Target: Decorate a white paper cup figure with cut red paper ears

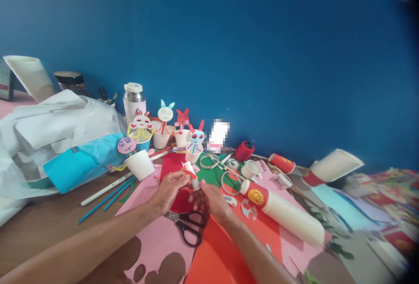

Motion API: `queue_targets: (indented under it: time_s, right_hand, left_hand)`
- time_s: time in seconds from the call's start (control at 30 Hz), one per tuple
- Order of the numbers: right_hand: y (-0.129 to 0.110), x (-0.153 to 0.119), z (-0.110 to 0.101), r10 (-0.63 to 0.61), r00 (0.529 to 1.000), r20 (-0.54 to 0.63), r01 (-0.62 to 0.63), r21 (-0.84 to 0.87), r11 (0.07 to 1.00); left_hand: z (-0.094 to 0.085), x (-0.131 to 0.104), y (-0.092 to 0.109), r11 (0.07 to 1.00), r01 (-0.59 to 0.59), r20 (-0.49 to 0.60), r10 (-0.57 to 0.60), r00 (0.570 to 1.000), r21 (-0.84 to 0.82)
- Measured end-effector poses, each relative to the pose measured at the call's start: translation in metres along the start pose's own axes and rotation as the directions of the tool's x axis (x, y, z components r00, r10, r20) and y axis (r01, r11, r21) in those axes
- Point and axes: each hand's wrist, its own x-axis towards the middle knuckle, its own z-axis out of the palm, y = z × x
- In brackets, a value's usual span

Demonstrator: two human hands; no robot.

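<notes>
My left hand [172, 190] pinches a small red paper piece [190, 173] between thumb and fingers. My right hand [211, 199] is closed around the lower end of a small white tube [189, 166] that looks like a glue stick; the tube's top meets the red piece. The right fingers are slightly blurred. Below both hands lie black-handled scissors [188, 227], on pink paper [157, 240] with cut-out holes and beside orange-red paper [222, 253]. Dark red paper [168, 166] lies behind the left hand.
Paper cups bearing rabbit-faced figures [195, 140] stand behind the hands. To the right lies a long stack of paper cups [291, 218], with a white mug [251, 170] beyond. Leftward are blue sticks [111, 196], plastic-wrapped paper [65, 122] and a flask [134, 100]. A blue wall [262, 48] rises behind.
</notes>
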Motion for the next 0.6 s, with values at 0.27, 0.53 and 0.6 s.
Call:
queue_targets:
  time_s: [0.27, 0.53, 0.6]
  right_hand:
    - [-0.004, -0.001, 0.006, -0.062, 0.996, -0.071, 0.06, -0.018, 0.998]
    - [-0.001, -0.002, 0.013, -0.12, 0.974, -0.191, 0.105, -0.087, 0.991]
    - [-0.002, -0.002, 0.011, -0.14, 0.978, -0.155, 0.129, -0.08, 0.988]
  left_hand:
    - [0.003, -0.001, 0.002, 0.994, -0.1, 0.072, 0.102, 0.992, -0.031]
    - [0.0, 0.001, 0.0, 0.996, -0.082, 0.023, 0.082, 0.996, -0.022]
    - [0.0, 0.002, 0.0, 0.997, -0.076, 0.038, 0.077, 0.996, -0.027]
